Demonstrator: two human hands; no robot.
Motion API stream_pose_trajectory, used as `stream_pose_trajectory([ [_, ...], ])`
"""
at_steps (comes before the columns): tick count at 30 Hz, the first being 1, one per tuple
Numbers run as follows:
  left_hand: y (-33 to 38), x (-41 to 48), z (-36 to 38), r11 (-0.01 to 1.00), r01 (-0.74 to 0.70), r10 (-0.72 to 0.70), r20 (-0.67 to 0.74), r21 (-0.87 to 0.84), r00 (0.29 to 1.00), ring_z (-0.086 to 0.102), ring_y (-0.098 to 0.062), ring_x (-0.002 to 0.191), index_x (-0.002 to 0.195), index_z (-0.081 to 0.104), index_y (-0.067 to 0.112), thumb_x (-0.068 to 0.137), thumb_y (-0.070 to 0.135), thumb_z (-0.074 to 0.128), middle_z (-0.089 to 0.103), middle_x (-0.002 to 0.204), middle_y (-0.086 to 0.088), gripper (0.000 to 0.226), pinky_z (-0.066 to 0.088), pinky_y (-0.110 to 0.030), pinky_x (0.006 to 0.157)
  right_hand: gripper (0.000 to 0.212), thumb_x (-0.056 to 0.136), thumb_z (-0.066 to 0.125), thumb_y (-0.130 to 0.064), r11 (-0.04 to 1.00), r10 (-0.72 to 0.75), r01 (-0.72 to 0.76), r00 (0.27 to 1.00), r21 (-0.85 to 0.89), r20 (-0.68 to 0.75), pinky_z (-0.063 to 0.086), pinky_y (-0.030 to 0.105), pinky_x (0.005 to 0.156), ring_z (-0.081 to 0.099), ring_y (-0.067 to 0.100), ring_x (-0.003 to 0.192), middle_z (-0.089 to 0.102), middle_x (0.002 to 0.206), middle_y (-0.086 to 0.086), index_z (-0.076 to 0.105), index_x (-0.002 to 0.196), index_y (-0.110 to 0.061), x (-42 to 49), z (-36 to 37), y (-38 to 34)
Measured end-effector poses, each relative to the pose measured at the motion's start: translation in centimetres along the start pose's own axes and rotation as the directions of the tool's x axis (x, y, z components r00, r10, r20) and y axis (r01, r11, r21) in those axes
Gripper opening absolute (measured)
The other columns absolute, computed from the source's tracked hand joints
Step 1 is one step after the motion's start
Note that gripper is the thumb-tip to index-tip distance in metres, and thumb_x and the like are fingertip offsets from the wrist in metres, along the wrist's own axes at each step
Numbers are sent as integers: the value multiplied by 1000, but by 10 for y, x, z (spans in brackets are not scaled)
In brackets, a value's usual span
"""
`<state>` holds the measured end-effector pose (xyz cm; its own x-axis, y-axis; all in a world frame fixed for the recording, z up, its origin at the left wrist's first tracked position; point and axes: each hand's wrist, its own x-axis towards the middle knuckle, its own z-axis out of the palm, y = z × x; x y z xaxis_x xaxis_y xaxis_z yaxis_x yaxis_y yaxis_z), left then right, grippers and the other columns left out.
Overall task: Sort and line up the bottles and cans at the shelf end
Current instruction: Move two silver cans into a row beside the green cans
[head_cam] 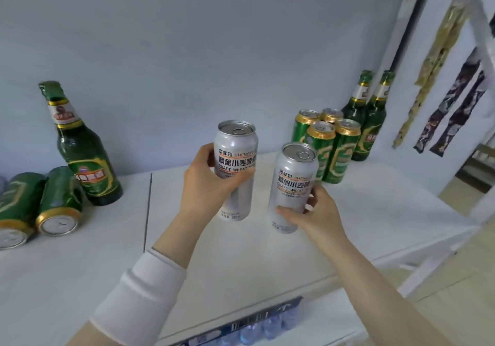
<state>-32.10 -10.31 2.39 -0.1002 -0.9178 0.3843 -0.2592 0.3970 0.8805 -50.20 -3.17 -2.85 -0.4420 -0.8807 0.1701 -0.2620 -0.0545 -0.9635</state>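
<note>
My left hand grips a tall silver wheat-beer can upright above the white shelf. My right hand grips a second silver can just to its right, also upright and lifted. Behind them at the shelf's right end stand several green cans in a tight cluster, with two green bottles upright behind those, against the end panel. At the far left one green bottle stands leaning in view, and green cans lie on their sides beside it.
A white end panel closes the shelf on the right, with snack strips hanging beyond it. A seam splits the shelf board. A pack of water bottles sits on the lower level below the front edge.
</note>
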Motion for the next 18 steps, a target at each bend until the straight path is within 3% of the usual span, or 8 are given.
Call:
stream_pose_trajectory([
  [3,-11,22,22,999,40,-40,-11,28,999,57,0,85,104,53,20,63,25,82,61,88,14,50,45,-12,69,55,61,82,-4,999,-36,36,999,-10,26,48,17,69,58,9,84,57,90,-12,47,101,-18,41,12,11],
  [6,-19,39,38,994,91,-89,-42,57,995,54,5,81,105,51,20,64,24,82,59,87,14,51,42,-2,61,50,62,80,1,996,-83,82,996,15,41,41,1,61,55,-3,77,57,87,-8,47,95,-18,73,26,19],
  [10,-28,58,53,983,159,-150,-96,89,984,50,7,76,110,50,14,66,22,81,55,84,15,55,39,1,55,46,63,77,4,990,-143,143,989,4,46,37,-4,57,48,-9,71,53,80,-9,47,94,-13,108,38,29],
  [13,-33,68,62,974,191,-177,-117,124,977,49,8,73,112,50,12,67,21,80,53,82,17,55,37,3,52,44,62,78,-1,989,-140,141,990,-37,35,39,3,63,58,12,76,58,89,5,54,99,-3,128,45,39],
  [15,-36,74,68,969,200,-185,-112,145,976,49,8,73,111,49,13,66,22,81,52,81,18,56,37,3,52,51,62,77,-4,990,-127,130,991,-49,51,44,21,77,60,27,95,59,102,14,52,106,0,140,50,47],
  [18,-40,84,76,967,198,-185,-90,160,979,49,9,74,113,48,13,66,22,80,52,82,19,57,36,4,52,60,66,75,-4,992,-106,110,991,-54,83,41,28,88,54,32,111,55,117,19,44,118,1,153,55,53],
])
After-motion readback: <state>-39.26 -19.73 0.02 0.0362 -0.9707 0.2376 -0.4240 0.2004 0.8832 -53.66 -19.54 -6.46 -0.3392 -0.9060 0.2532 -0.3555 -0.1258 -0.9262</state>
